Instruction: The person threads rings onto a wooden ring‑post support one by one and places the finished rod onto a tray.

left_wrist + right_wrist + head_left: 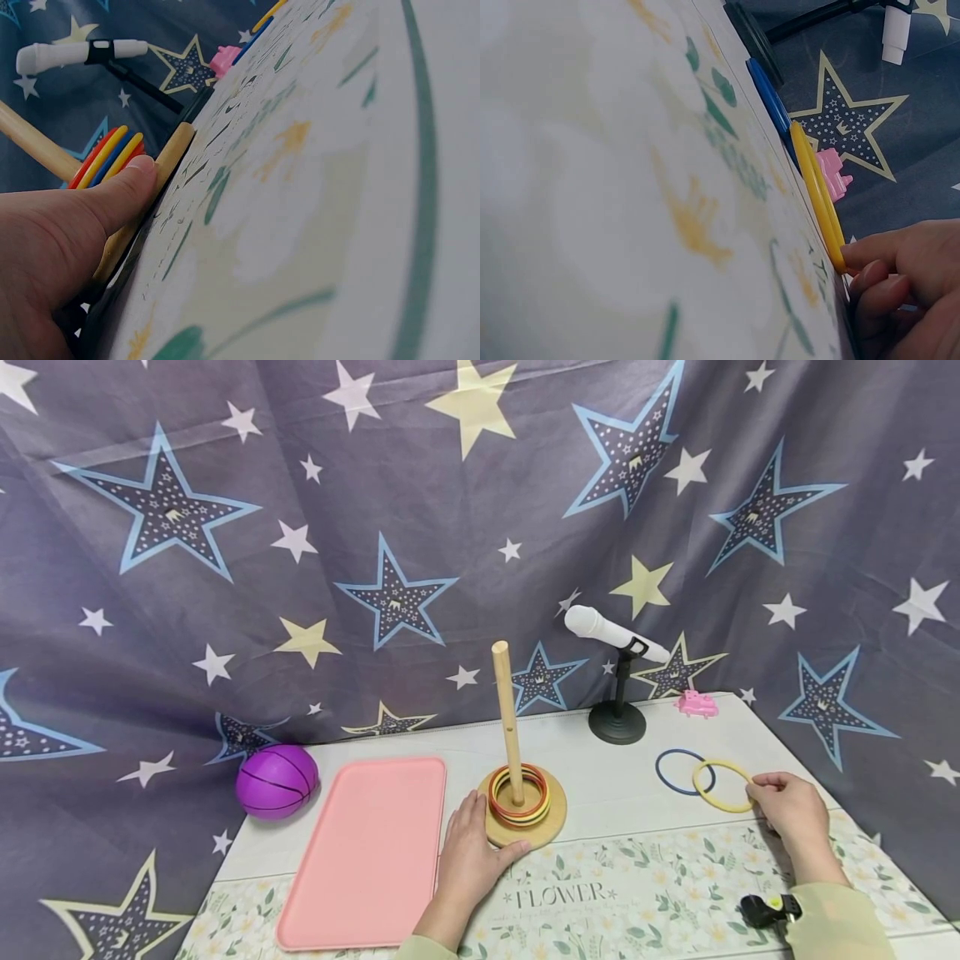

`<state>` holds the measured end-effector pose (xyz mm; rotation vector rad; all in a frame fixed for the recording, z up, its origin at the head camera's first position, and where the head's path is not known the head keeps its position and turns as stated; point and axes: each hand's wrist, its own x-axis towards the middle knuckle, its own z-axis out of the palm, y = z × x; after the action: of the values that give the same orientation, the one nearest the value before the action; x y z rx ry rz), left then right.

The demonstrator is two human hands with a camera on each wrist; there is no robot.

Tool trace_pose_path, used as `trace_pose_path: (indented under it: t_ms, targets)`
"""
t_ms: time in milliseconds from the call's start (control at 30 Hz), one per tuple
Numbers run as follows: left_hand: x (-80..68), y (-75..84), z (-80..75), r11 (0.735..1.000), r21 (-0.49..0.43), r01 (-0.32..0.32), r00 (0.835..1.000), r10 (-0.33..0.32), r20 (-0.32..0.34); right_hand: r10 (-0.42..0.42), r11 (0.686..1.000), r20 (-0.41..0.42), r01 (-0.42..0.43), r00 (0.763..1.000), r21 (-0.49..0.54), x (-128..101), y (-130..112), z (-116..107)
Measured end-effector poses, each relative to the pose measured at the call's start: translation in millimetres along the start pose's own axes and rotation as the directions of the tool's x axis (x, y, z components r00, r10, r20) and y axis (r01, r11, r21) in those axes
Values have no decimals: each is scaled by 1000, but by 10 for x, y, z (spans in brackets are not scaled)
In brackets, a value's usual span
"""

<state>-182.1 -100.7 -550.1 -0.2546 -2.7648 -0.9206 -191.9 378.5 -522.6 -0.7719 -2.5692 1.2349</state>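
Note:
My right hand (797, 814) pinches the near right edge of a yellow ring (724, 810) between thumb and fingers. That ring overlaps a blue ring (658, 770) on the table. In the right wrist view the yellow ring (819, 199) leans up from the tabletop at its far end. My left hand (471, 856) rests against the round wooden base (552, 828) of a ring-toss stand, fingers extended along its left side and thumb at the front edge. Around the upright peg (507, 710) lies a stack of red, yellow and blue rings (107, 161).
Left of the stand lies a pink tray (367, 852), with a purple ball (277, 782) beyond its left edge. A white microphone (607, 631) on a black stand (617, 723) and a small pink toy (697, 703) stand at the back. A star-patterned curtain (465, 510) surrounds the table.

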Motion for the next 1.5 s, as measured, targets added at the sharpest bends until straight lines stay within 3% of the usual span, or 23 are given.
trace_pose_path:
  t_ms: [700, 1500]
  targets:
    - [-6, -14, 14, 1000, -1, 15, 1000, -15, 9, -49, 997, -27, 47, 998, -66, 17, 17, -1]
    - [-6, -5, 8, 1000, -5, 14, 1000, -14, 7, 9, 998, -67, -5, 998, 61, -16, 83, 38]
